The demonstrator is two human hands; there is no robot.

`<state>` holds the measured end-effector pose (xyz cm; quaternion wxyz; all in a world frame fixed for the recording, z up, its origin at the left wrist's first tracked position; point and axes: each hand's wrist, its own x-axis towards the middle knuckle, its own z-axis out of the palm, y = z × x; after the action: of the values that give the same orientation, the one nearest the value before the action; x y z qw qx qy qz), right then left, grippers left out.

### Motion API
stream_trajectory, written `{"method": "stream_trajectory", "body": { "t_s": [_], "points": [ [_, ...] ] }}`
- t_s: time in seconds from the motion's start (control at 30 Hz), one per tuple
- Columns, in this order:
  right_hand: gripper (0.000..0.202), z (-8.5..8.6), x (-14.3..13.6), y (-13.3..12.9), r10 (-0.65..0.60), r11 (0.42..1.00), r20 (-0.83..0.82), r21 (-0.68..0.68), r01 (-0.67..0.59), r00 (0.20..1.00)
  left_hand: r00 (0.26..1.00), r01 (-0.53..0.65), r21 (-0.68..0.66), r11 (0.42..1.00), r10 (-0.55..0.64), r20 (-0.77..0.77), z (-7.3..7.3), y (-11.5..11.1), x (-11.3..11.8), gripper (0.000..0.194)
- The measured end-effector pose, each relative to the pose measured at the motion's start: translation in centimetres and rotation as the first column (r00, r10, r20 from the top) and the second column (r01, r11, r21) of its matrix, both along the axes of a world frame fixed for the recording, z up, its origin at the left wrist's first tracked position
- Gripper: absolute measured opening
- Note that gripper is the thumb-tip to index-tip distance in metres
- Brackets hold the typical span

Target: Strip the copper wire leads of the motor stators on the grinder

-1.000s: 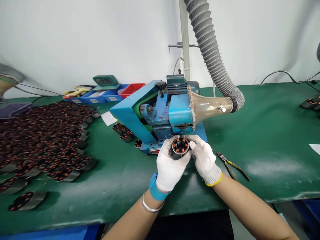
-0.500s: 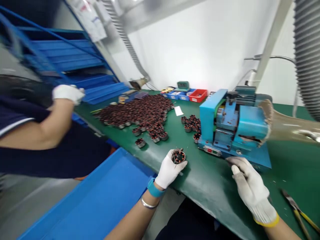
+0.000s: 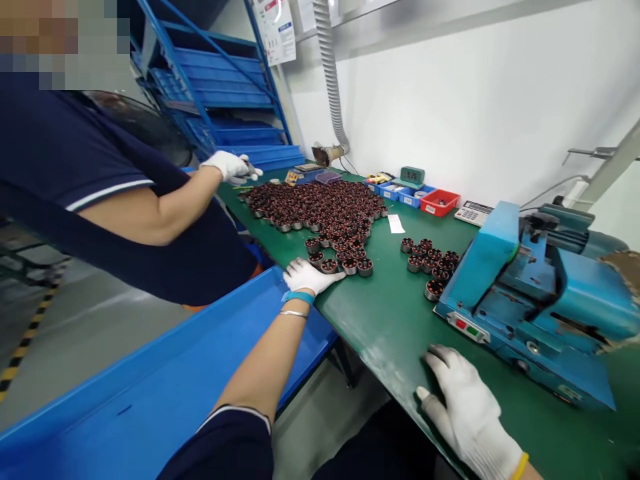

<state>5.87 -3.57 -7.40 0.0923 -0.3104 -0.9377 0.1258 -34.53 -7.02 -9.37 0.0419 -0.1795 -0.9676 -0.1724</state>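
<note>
My left hand [image 3: 311, 276], in a white glove, lies with spread fingers against the near edge of a large group of round metal parts with copper-coloured windings [image 3: 320, 203]. It touches the nearest parts and grips none that I can see. My right hand [image 3: 463, 407], also gloved, rests at the green table's [image 3: 385, 320] front edge with thumb and fingers apart and nothing between them. A smaller cluster of the same parts [image 3: 434, 260] stands beside the blue machine [image 3: 535, 287], beyond my right hand.
At the left, a person in dark blue [image 3: 150, 193] reaches a gloved hand over the table's far end. A blue tray [image 3: 165, 387] sits below the table edge. Small blue bins, a red bin [image 3: 440, 203], a calculator [image 3: 473, 213] and white paper [image 3: 396, 224] lie towards the wall.
My left hand has let go of a round part and moved away to the large group. My right hand has shifted towards the table's front edge. The view has turned left.
</note>
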Motion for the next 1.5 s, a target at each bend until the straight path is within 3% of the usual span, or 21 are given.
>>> {"method": "stream_trajectory", "body": {
  "t_s": [0.13, 0.3, 0.4, 0.6, 0.8, 0.9, 1.03, 1.2, 1.27, 1.37, 1.43, 1.5],
  "points": [
    [0.067, -1.1, -8.3, 1.3, 0.033, 0.988, 0.046, 0.15, -0.04, 0.998, 0.998, -0.07, -0.031, 0.997, 0.07, -0.006, 0.2, 0.3, -2.8, 0.141],
    [0.094, -2.0, -21.0, 4.1, -0.107, 0.935, 0.018, 0.341, 0.095, 0.994, 0.999, -0.036, -0.053, 0.998, 0.035, -0.014, -0.8, 0.8, -7.2, 0.134],
    [0.103, -2.3, -26.2, 5.0, -0.185, 0.898, -0.031, 0.401, 0.182, 0.982, 0.999, 0.042, -0.071, 0.997, -0.044, -0.025, -1.8, 1.3, -9.1, 0.133],
    [0.121, -3.4, -32.2, 6.2, -0.207, 0.897, -0.072, 0.384, 0.219, 0.976, 0.985, 0.167, -0.097, 0.981, -0.17, -0.02, -2.8, 2.4, -11.7, 0.132],
    [0.12, -3.6, -34.8, 6.9, -0.223, 0.881, -0.133, 0.397, 0.258, 0.966, 0.983, 0.175, -0.08, 0.981, -0.178, -0.038, -1.5, 1.8, -11.9, 0.119],
    [0.111, -3.6, -33.3, 7.1, -0.198, 0.878, -0.126, 0.418, 0.233, 0.972, 0.983, 0.18, -0.072, 0.981, -0.183, -0.029, -0.8, 0.1, -9.3, 0.111],
    [0.093, -3.1, -27.8, 6.8, -0.097, 0.913, -0.037, 0.395, 0.104, 0.995, 0.959, 0.284, -0.068, 0.956, -0.284, 0.01, -0.9, -3.4, -2.0, 0.103],
    [0.072, -2.3, -17.7, 4.3, 0.03, 0.945, -0.001, 0.326, -0.028, 1.0, 0.802, 0.596, -0.022, 0.803, -0.594, 0.064, 0.1, -5.6, 8.0, 0.096],
    [0.068, -2.1, -13.2, 2.9, 0.048, 0.953, -0.004, 0.298, -0.045, 0.999, 0.738, 0.668, 0.024, 0.743, -0.667, 0.106, 0.8, -4.7, 10.6, 0.093],
    [0.066, -1.7, -6.5, 1.0, -0.013, 0.973, -0.002, 0.229, 0.014, 1.0, 0.679, 0.715, 0.089, 0.694, -0.719, 0.151, 1.5, -1.2, 12.8, 0.095],
    [0.065, -1.3, -2.3, 0.1, -0.077, 0.982, 0.008, 0.171, 0.074, 0.997, 0.676, 0.709, 0.13, 0.694, -0.72, 0.159, 1.4, 2.1, 13.5, 0.098],
    [0.062, -0.7, 1.1, -0.4, -0.139, 0.983, 0.01, 0.124, 0.137, 0.99, 0.713, 0.661, 0.174, 0.73, -0.683, 0.16, 1.2, 5.6, 14.0, 0.096]
  ]
}}
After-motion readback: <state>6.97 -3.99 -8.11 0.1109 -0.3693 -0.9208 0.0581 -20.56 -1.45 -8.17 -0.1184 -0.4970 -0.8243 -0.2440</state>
